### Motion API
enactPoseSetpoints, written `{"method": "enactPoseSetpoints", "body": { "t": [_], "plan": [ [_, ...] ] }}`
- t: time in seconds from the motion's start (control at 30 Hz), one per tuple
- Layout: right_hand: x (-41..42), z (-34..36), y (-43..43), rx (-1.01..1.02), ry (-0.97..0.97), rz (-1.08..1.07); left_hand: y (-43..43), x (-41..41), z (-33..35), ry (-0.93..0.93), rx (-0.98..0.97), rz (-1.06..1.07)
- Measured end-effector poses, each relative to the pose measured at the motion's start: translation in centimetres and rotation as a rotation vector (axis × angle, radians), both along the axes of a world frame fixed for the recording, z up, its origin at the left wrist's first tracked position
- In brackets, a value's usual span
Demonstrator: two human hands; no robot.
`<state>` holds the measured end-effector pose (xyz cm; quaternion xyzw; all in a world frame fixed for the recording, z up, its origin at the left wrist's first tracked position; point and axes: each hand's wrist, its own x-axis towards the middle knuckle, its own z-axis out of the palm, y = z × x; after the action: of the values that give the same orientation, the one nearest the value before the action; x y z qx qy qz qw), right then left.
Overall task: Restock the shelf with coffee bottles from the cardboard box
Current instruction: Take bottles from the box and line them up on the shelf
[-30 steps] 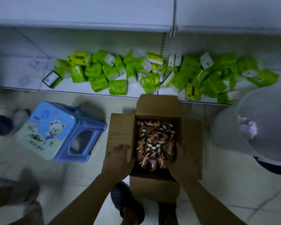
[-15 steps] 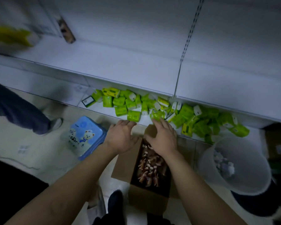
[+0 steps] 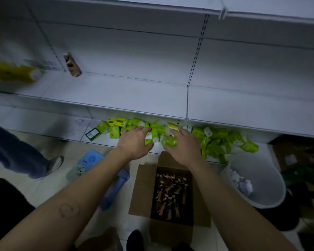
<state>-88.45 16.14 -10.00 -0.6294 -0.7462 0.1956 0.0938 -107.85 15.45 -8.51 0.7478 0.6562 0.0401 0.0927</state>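
An open cardboard box (image 3: 143, 189) stands on the floor below me, with several brown coffee bottles (image 3: 170, 194) lying inside. Both my arms stretch forward past it. My left hand (image 3: 134, 142) and my right hand (image 3: 183, 147) hover with spread fingers over the green packets (image 3: 216, 142) on the lowest shelf, holding nothing. The white middle shelf (image 3: 130, 95) above is mostly bare. One brown bottle (image 3: 72, 65) stands at its far left.
A blue plastic stool (image 3: 92, 162) lies on the floor left of the box. A white bucket (image 3: 261, 178) with crumpled paper stands to the right. Another person's leg and shoe (image 3: 34, 156) are at the left. Yellow packs (image 3: 11, 73) sit on the shelf's left end.
My hands left the box and rose forward to the green packets on the bottom shelf. My view tilted up, bringing the middle shelf into sight.
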Motion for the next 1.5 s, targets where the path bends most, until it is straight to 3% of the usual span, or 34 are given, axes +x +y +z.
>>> {"method": "enactPoseSetpoints", "body": {
  "t": [0.3, 0.67, 0.8, 1.17, 1.5],
  "plan": [
    [5.1, -3.5, -1.2, -0.112, 0.073, -0.121, 0.3, 3.9, -1.4, 0.109, -0.112, -0.079],
    [8.6, -6.5, 0.6, -0.177, 0.148, -0.309, 6.5, 8.7, -3.3, 0.193, -0.162, -0.288],
    [7.4, -7.8, 1.8, -0.204, 0.151, -0.392, 10.5, 7.8, -5.4, 0.214, -0.199, -0.408],
    [-2.6, -7.9, 3.8, -0.353, 0.013, -0.752, 19.3, 2.8, -8.4, 0.042, -0.29, -0.82],
    [-3.6, -6.7, -4.2, -0.343, 0.043, -1.125, 14.0, 7.3, -6.3, 0.064, -0.286, -1.124]
  ]
}}
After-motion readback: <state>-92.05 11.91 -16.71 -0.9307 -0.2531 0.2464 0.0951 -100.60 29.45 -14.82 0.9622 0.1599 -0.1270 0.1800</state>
